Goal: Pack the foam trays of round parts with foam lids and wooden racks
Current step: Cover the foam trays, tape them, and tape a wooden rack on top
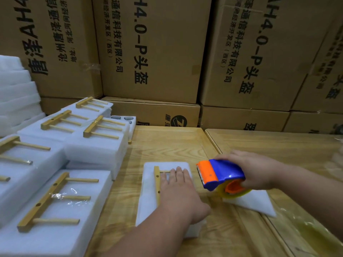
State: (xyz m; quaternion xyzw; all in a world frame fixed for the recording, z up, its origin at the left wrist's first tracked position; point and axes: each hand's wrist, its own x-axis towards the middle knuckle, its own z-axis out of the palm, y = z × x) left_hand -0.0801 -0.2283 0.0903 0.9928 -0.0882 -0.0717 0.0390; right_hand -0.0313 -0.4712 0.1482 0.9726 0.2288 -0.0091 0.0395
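A white foam tray pack (148, 193) lies on the wooden table in front of me, with a wooden rack (157, 182) on its lid. My left hand (178, 190) lies flat on the rack, fingers straight, pressing it down. My right hand (252, 171) grips a blue and orange tape dispenser (219, 173) with a clear tape roll, held just right of the pack, its orange blade end toward the foam. A loose white foam lid (256, 201) lies under the dispenser.
Several finished foam packs with wooden racks (53, 199) taped on top are stacked at the left. A foam tray with round dark parts (126, 118) shows behind them. Foam sheets (16, 93) pile at far left. Cardboard boxes (152, 52) wall the back.
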